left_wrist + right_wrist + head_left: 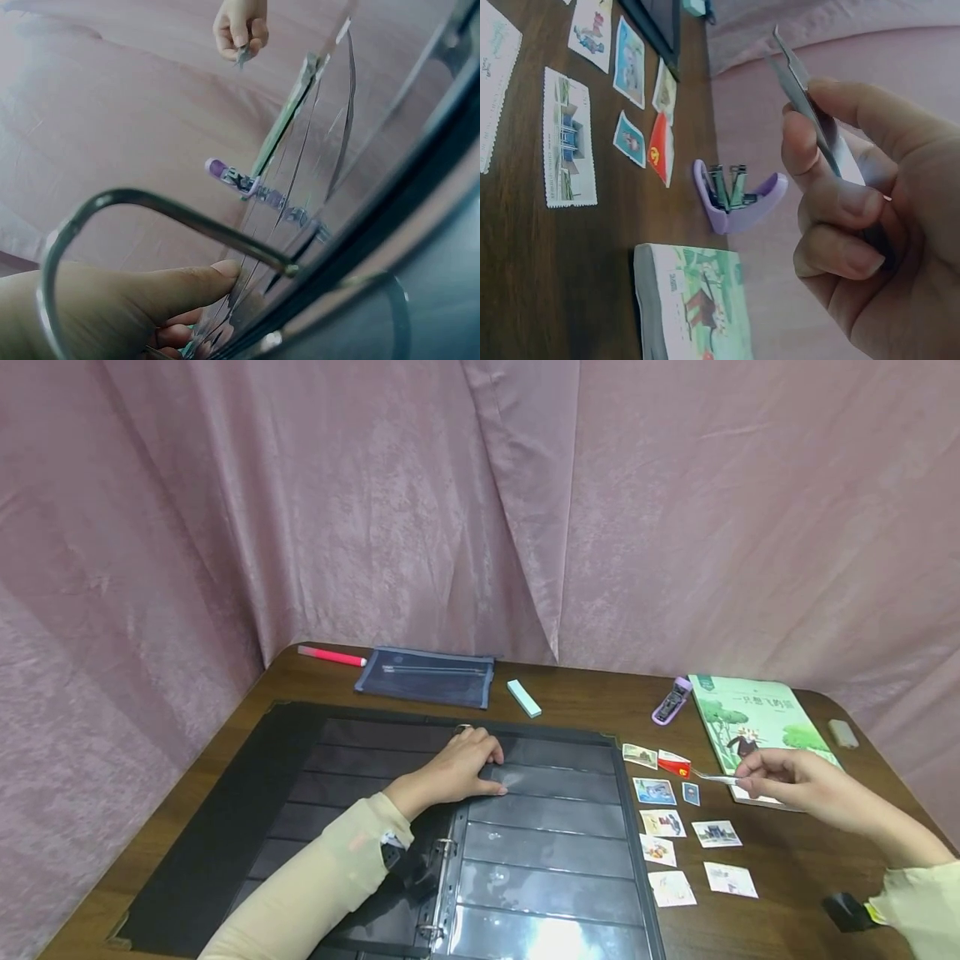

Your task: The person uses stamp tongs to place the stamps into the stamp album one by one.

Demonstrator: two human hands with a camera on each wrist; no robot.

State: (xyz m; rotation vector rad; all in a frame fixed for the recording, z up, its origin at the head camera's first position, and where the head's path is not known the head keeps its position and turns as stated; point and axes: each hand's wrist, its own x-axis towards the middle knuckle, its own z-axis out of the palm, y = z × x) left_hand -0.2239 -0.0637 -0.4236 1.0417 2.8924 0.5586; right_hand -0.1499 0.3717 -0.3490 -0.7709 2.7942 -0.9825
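Observation:
My left hand (457, 766) rests on the open stamp album (555, 810), near its ring spine. In the left wrist view the thumb (202, 285) touches a clear pocket page (300, 165) beside a metal ring (172, 210); the other fingers are partly hidden. My right hand (798, 781) holds metal tweezers (817, 124) between thumb and fingers. Their tips are apart, with nothing seen between them in the right wrist view. The tweezers are near a red stamp (675, 766). Several more stamps, such as a blue one (654, 792) and a small one (691, 793), lie right of the album.
Behind the album lie a red marker (333, 656), a blue mesh pouch (427, 678) and a pale green stick-like block (523, 698). A purple stapler (672, 701), a green book (757, 718) and a whitish eraser-like block (843, 733) are at the right. A pink curtain (420, 510) hangs behind the table.

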